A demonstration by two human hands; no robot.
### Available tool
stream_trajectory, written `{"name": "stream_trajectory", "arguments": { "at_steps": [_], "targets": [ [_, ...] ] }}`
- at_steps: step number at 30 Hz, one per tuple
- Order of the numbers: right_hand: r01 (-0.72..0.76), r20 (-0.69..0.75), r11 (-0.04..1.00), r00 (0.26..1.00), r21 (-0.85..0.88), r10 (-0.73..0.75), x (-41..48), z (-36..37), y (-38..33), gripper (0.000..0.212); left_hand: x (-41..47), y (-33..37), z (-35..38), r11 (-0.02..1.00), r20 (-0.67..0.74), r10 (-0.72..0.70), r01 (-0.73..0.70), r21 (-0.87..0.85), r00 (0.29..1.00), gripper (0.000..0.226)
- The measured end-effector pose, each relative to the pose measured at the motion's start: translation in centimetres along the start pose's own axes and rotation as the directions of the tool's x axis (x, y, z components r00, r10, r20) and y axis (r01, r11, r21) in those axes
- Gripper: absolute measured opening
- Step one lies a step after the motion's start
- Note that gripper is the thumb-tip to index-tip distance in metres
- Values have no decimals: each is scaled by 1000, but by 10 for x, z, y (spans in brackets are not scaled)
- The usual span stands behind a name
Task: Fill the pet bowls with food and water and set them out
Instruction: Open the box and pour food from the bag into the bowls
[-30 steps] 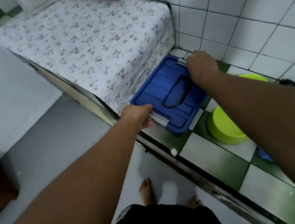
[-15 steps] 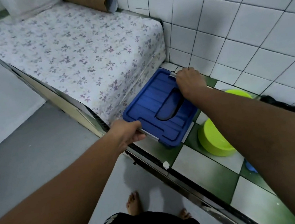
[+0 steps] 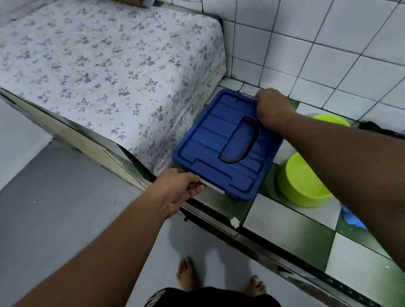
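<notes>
A blue-lidded storage box [image 3: 222, 135] with a black handle sits on the green and white tiled floor beside a mattress. My left hand [image 3: 179, 190] grips the grey clip at its near end. At the far end, my right hand [image 3: 272, 107] curls over the other clip. A lime green bowl [image 3: 299, 182] lies upside down just right of the box. A second lime green bowl [image 3: 332, 119] shows behind my right forearm, mostly hidden.
A floral-sheeted mattress [image 3: 98, 64] fills the left, against the white tiled wall [image 3: 320, 24]. A metal door track [image 3: 258, 246] crosses the floor before my bare feet. A blue object [image 3: 353, 219] peeks from under my right arm. A dark object [image 3: 387, 130] lies by the wall.
The view has shifted slightly; both hands stay on the box's end clips. The lid looks a little more lifted or tilted at the near end.
</notes>
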State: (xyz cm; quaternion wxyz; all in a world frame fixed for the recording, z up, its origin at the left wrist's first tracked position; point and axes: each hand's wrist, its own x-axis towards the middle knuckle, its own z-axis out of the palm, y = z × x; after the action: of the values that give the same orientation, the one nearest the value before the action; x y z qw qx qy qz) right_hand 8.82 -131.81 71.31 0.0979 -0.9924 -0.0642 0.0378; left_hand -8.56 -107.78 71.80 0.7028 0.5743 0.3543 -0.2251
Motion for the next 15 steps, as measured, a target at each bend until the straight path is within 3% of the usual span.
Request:
{"name": "stream_trajectory", "arguments": {
  "at_steps": [5, 8, 15],
  "targets": [
    [-21, -11, 993, 1000, 118, 23, 0, 2, 2, 27, 2, -4, -3, 1000, 7, -11, 11, -5, 1000, 27],
    [-46, -30, 974, 998, 222, 54, 0, 2, 3, 37, 4, -5, -3, 1000, 15, -5, 6, -16, 1000, 20],
    [-57, -5, 958, 998, 282, 61, 2, 3, 5, 37, 5, -4, -6, 1000, -1, -4, 4, 3, 1000, 18]
  ]
}}
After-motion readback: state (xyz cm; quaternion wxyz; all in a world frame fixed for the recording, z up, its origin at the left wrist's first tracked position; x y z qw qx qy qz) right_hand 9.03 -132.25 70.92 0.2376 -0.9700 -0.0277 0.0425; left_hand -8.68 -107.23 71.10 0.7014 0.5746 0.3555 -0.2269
